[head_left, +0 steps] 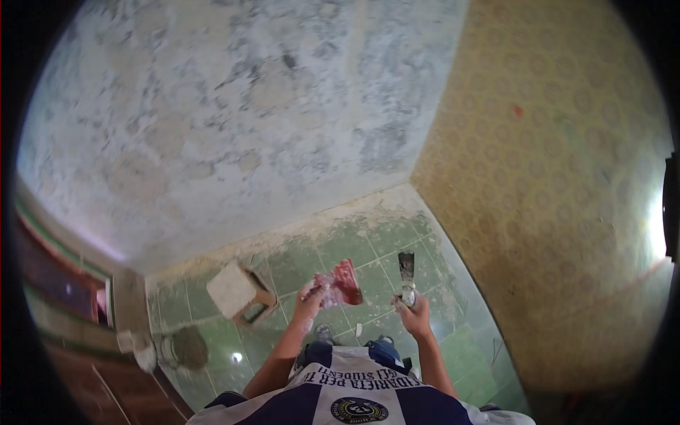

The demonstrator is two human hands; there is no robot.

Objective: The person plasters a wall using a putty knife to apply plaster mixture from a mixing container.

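Note:
My left hand (309, 297) is closed around a red plastic putty spreader (348, 278), which is smeared with whitish putty toward the hand. In my right hand (416, 313) is a putty knife (406, 267), its dirty metal blade pointing away from me. White residue coats the fingers of both hands. The two tools are held apart in front of my body, over the green tiled floor (369, 280). Neither one touches the wall (269, 134) ahead, which is pale with grey and beige patches.
A pale-topped stool (232, 290) stands left of my left hand. Farther left is a bucket (190, 348) with greyish-brown contents. A yellowish patterned wall (545, 177) rises on the right. Whitish debris (319, 230) lies along the wall's foot. Wooden furniture or a door (106, 386) borders the lower left.

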